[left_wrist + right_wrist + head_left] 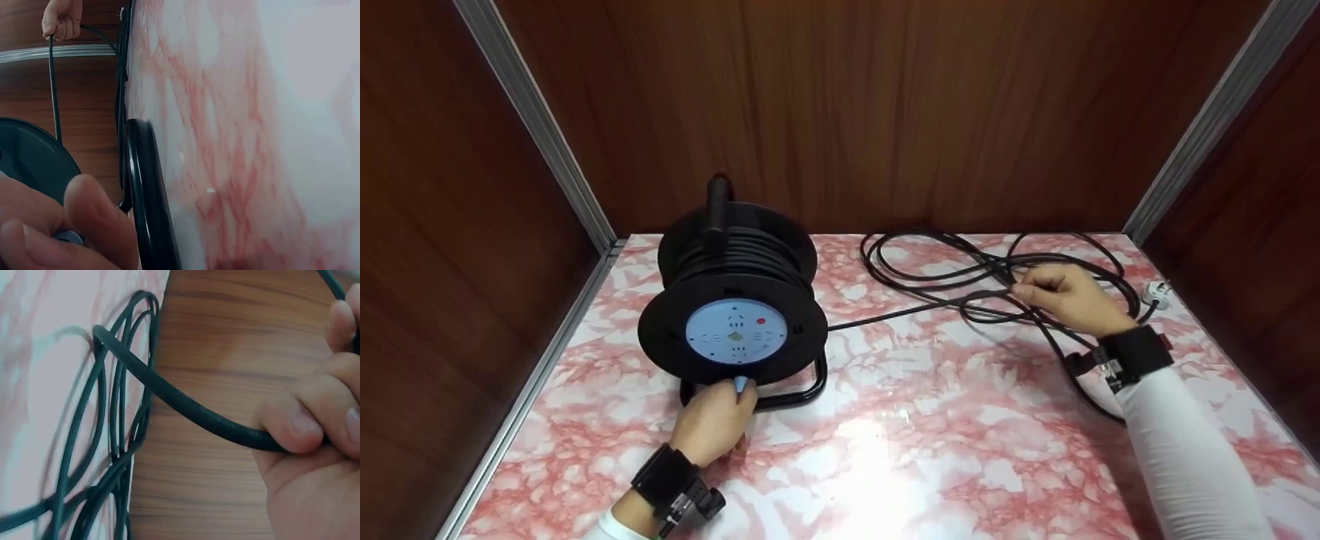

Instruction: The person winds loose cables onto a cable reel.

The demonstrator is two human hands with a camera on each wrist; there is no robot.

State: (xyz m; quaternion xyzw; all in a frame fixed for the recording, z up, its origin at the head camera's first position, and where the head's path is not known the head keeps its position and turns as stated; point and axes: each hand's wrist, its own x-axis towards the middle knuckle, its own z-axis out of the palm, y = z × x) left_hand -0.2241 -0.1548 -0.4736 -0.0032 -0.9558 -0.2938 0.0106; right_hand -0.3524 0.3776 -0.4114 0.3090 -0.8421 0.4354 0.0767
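A black cable reel point(804, 349) with a pale blue socket panel point(735, 330) stands upright at the left, with cable wound on its drum. At the lower rim of the reel, my left hand point(711, 424) pinches a small blue-grey knob point(741, 383). My right hand point(1069, 298) holds the black cable point(191, 410) above the table on the right, fingers curled round it. From that hand the cable runs nearly straight to the reel's right side. In the left wrist view, fingers point(98, 211) hide most of the knob.
Loose loops of cable point(877, 262) lie along the back right of the marbled table point(915, 465). A white plug point(1156, 294) sits near the right edge. The reel's black tube stand point(791, 399) juts forward. Wood-grain panels point(855, 112) enclose the back and sides.
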